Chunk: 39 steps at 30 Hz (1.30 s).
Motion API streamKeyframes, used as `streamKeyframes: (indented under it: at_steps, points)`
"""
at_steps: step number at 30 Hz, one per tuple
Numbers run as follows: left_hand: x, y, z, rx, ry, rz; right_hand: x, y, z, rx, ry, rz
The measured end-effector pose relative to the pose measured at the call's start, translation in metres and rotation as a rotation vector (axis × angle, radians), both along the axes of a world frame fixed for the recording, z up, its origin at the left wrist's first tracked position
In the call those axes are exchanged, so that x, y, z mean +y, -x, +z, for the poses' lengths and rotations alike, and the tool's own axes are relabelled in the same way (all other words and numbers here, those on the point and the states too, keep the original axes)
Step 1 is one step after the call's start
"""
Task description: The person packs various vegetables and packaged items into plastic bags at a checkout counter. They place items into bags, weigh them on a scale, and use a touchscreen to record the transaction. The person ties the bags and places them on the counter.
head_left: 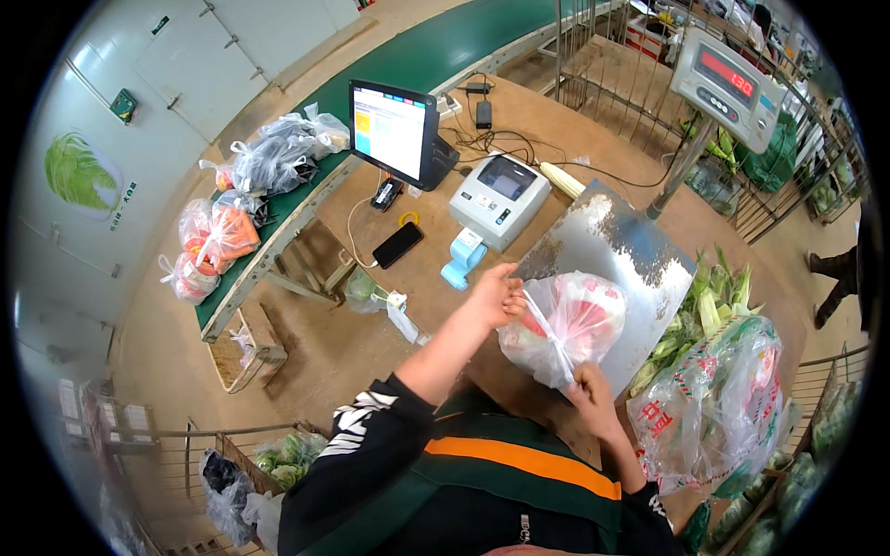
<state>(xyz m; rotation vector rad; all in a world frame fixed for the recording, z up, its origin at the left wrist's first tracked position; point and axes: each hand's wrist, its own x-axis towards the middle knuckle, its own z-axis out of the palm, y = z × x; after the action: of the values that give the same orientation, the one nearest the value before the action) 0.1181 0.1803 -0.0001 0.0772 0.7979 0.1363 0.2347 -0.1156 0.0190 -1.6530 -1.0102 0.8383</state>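
Note:
A clear plastic bag [593, 310] with pinkish-red and pale contents sits at the near edge of a worn metal scale plate [640, 250]. My left hand [498, 296] is closed on one twisted end of the bag, which is drawn taut across its front. Lower right, my right hand [591, 394] pinches the other end. Between the hands the plastic gathers into a tight bunch. What exactly lies inside the bag is blurred by the plastic. Left of the plate, a label printer [501, 199] has a blue label strip [464, 258] hanging out.
A scale display [728, 88] stands on a post behind the plate. Leafy corn husks [714, 296] and a large plastic sack [714, 408] lie to the right. A touch screen [394, 134] and black phone [398, 246] are left. Filled bags [278, 153] rest on the green conveyor [417, 46].

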Motion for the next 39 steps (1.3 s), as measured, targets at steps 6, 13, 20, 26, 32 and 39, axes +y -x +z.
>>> streamKeyframes:
  at_steps: [6,13,20,26,32,39]
  points:
    - [0.020,-0.021,-0.050,-0.058,-0.621,-0.182,0.009,0.016,0.008,-0.479,-0.017,-0.038]
    - [0.145,0.030,-0.185,0.788,-1.720,0.360,0.127,0.055,0.045,-0.800,-0.068,-0.790]
    - [0.233,0.063,-0.207,0.034,-1.018,-0.500,0.346,0.090,0.006,-0.886,0.153,-0.021]
    - [0.233,0.060,-0.212,-0.072,-0.995,-0.462,0.402,0.062,-0.132,-1.095,0.557,0.100]
    - [0.234,0.058,-0.247,0.443,-1.665,-0.843,0.410,0.060,-0.127,-0.965,0.402,-0.139]
    - [0.243,0.073,-0.247,0.284,-1.593,-0.736,0.387,0.045,-0.030,-1.030,-0.008,-0.337]
